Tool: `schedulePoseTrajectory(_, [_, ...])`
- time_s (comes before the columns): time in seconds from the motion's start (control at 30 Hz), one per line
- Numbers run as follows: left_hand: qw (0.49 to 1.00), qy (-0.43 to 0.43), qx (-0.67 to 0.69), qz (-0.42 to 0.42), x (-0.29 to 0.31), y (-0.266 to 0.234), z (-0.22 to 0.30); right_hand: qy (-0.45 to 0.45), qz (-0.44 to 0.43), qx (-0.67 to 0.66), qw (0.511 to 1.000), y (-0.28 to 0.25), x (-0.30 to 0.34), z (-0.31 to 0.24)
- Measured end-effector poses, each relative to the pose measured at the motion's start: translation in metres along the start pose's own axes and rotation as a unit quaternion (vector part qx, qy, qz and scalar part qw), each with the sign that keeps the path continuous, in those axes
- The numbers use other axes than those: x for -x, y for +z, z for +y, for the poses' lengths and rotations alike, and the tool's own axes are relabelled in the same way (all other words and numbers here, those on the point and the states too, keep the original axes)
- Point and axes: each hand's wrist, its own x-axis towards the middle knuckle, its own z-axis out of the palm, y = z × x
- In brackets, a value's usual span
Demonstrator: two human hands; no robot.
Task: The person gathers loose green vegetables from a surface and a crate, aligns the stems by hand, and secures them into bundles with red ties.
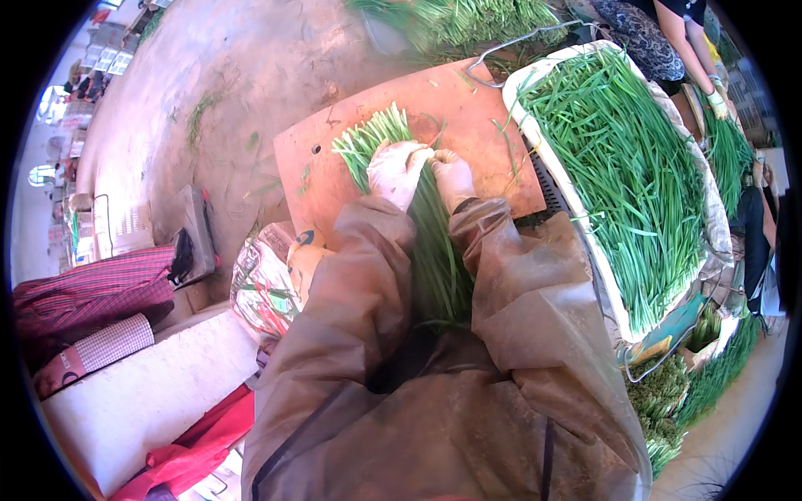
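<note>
A bunch of garlic chives (pixel 436 250) lies lengthwise on an orange-brown board (pixel 493 142), its pale cut ends away from me and its leaves running toward my lap. My left hand (pixel 393 174), in a pale glove, lies over the stalks just below the cut ends, fingers closed. Close against its fingertips, at the bunch's right side, is my right hand (pixel 453 177), gloved and curled in a pinch. The fingertips of both meet above the stalks; what they pinch is too small to make out. Brown waterproof sleeves cover both forearms.
To the right stands a lined white basket (pixel 520 83) heaped with loose chives. More bundles (pixel 660 401) lie at the lower right and a green pile (pixel 484 21) at the top. Another person's gloved hand (pixel 717 103) works at the upper right. A white bench (pixel 167 380) is at left.
</note>
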Motion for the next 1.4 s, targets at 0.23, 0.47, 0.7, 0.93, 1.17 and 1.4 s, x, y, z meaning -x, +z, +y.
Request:
schedulePoseTrajectory(0.23, [0.984,0.074,-0.153,-0.055,0.001,0.004,-0.002,-0.017,0.037,-0.046,0.998,0.0,-0.003,0.004])
schedulePoseTrajectory(0.47, [0.987,0.103,-0.114,-0.044,0.002,0.0,-0.003,0.008,0.015,-0.109,0.994,-0.005,0.007,-0.008])
schedulePoseTrajectory(0.7, [0.984,0.071,-0.148,-0.064,0.003,0.005,-0.002,-0.001,0.052,-0.06,0.997,-0.001,0.001,0.001])
schedulePoseTrajectory(0.93, [0.979,0.072,-0.181,-0.059,0.001,0.006,0.002,-0.025,0.05,-0.069,0.996,0.0,0.002,-0.002])
schedulePoseTrajectory(1.17, [0.988,0.075,-0.132,-0.032,0.004,0.011,-0.005,-0.075,0.001,-0.231,0.97,-0.004,0.018,-0.004])
schedulePoseTrajectory(1.4, [0.995,0.041,-0.092,-0.025,0.002,0.005,0.001,-0.258,0.063,0.056,0.962,-0.018,0.03,-0.028])
